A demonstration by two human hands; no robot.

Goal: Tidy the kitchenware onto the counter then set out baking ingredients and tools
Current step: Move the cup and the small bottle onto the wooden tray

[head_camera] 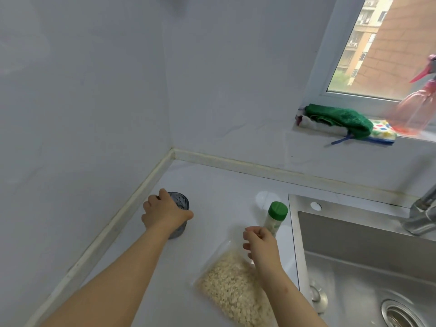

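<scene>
My left hand (162, 212) grips the rim of a dark grey patterned cup (180, 204) that stands upright on the white counter (212, 185) near the left wall. My right hand (259, 241) hovers with loosely curled fingers holding nothing, just in front of a small bottle with a green cap (276, 215). Below that hand a clear bag of oat flakes (233, 289) lies flat on the counter. The cup's lower left side is hidden by my wrist.
A steel sink (368, 263) with a drain and a tap (422, 213) fills the right side. On the window sill lie a green cloth (339, 119), a patterned cloth and a pink spray bottle (417, 109). Walls close the counter at left and back.
</scene>
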